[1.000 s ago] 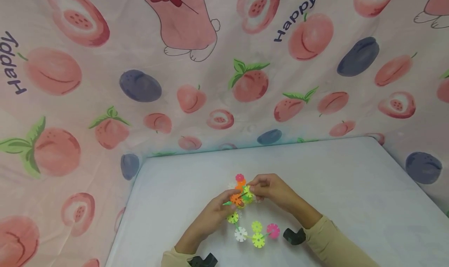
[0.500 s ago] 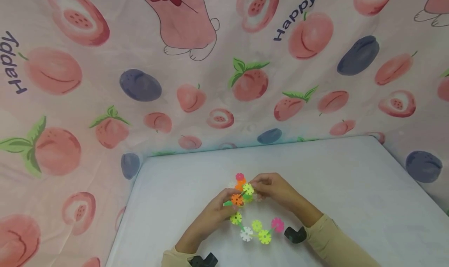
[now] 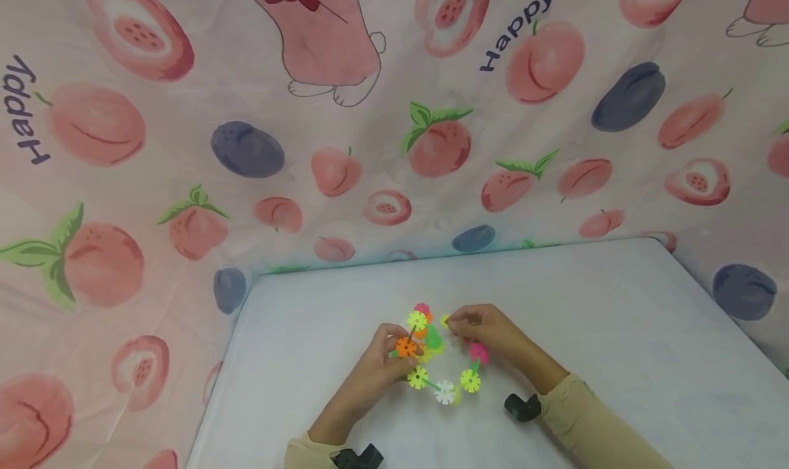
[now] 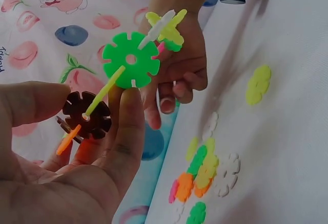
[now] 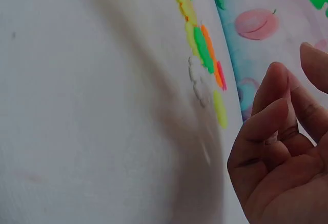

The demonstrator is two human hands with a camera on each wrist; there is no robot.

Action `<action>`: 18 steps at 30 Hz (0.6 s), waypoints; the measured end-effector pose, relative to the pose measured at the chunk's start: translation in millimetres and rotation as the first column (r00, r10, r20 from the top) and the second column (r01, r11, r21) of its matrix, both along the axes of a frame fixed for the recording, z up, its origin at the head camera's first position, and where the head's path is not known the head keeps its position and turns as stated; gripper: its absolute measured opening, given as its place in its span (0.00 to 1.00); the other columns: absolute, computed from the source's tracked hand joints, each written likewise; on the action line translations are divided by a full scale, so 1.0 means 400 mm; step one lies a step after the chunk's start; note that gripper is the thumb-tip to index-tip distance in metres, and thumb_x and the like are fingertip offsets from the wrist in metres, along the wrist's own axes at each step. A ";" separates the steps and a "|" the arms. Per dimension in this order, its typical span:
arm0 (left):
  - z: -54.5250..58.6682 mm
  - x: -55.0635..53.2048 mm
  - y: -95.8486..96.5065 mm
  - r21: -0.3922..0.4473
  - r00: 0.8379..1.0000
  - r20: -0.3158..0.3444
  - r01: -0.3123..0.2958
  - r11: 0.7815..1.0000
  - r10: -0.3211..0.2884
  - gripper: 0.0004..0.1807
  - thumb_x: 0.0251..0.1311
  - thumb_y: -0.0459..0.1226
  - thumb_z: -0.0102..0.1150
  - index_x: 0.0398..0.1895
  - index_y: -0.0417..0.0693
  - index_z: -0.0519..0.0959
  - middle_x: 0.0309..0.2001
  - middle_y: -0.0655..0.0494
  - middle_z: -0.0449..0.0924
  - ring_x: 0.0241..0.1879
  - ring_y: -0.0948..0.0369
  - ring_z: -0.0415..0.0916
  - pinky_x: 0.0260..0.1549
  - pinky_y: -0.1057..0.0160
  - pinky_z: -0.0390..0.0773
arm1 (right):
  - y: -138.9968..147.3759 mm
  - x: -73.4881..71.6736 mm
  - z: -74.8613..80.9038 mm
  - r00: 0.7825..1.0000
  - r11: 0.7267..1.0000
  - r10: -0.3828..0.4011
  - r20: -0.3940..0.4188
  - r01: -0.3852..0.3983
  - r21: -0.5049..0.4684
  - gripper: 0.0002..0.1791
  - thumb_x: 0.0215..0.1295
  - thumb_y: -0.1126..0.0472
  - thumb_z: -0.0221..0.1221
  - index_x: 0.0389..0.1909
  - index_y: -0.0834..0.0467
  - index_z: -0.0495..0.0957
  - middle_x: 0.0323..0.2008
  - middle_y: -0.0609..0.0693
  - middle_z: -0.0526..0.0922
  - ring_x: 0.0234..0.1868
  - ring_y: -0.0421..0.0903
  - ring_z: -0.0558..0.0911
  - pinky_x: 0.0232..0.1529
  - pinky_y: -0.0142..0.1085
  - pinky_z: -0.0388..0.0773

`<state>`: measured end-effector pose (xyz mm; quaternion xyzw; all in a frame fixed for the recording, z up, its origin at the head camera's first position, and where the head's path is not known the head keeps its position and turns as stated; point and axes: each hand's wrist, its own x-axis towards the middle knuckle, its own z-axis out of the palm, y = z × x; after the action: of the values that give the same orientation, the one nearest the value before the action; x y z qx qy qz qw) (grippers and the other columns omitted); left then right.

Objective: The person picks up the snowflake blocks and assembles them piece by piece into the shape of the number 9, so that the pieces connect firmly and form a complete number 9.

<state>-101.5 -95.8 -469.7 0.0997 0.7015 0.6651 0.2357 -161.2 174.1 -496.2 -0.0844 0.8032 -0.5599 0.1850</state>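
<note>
In the head view, my left hand (image 3: 381, 361) pinches an orange notched plastic disc (image 3: 406, 347) in a chain of interlocked flower-shaped discs. The chain curves through a white disc (image 3: 445, 392) to a pink disc (image 3: 479, 352). A yellow disc (image 3: 417, 320) stands off the orange one on an edge-on piece. The left wrist view shows thumb and fingers around a dark-looking disc (image 4: 95, 124), with a green disc (image 4: 120, 67) beyond. My right hand (image 3: 487, 328) hovers right of the chain, fingers loosely bent. Nothing shows between its fingertips (image 5: 279, 75) in the right wrist view.
Loose discs lie on the white table (image 3: 573, 318) behind the chain, among them a green one (image 3: 435, 337) and a pink one (image 3: 422, 309). A separate yellow disc (image 4: 259, 84) lies apart. Fruit-printed cloth (image 3: 345, 127) hangs behind the table.
My right fingers have come away from the yellow disc. My left hand has turned, carrying that disc leftward, while the chain's pink end has swung up toward my right hand.
</note>
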 end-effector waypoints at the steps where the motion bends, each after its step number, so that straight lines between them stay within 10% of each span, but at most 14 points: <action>1: 0.000 0.000 -0.001 0.009 1.000 0.003 -0.003 1.000 0.003 0.25 0.70 0.36 0.57 0.63 0.48 0.58 0.64 0.39 0.74 0.40 0.60 0.79 0.43 0.62 0.82 | 0.000 -0.001 -0.002 1.000 1.000 -0.014 0.005 0.014 0.024 0.20 0.70 0.50 0.63 0.53 0.62 0.84 0.44 0.57 0.87 0.42 0.50 0.82 0.46 0.39 0.81; 7: 0.000 -0.002 -0.006 0.062 1.000 0.017 -0.026 0.998 0.025 0.37 0.68 0.34 0.59 0.73 0.57 0.50 0.65 0.38 0.71 0.43 0.60 0.80 0.44 0.65 0.82 | 0.004 -0.010 -0.024 0.996 0.985 -0.084 0.026 0.079 0.156 0.16 0.69 0.50 0.64 0.49 0.55 0.86 0.50 0.50 0.86 0.54 0.49 0.80 0.59 0.51 0.78; 18: 0.006 -0.004 -0.004 0.105 0.998 0.003 -0.069 0.992 0.070 0.48 0.64 0.28 0.58 0.80 0.68 0.45 0.58 0.42 0.71 0.44 0.57 0.79 0.47 0.62 0.84 | -0.004 -0.008 -0.044 0.982 0.906 0.092 -0.164 -0.015 0.422 0.07 0.66 0.62 0.63 0.41 0.51 0.88 0.49 0.50 0.88 0.58 0.57 0.82 0.64 0.58 0.75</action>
<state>-103.1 -97.4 -467.4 0.0878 0.6686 0.7090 0.2066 -164.6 172.7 -513.7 -0.1150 0.9153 -0.3593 0.1408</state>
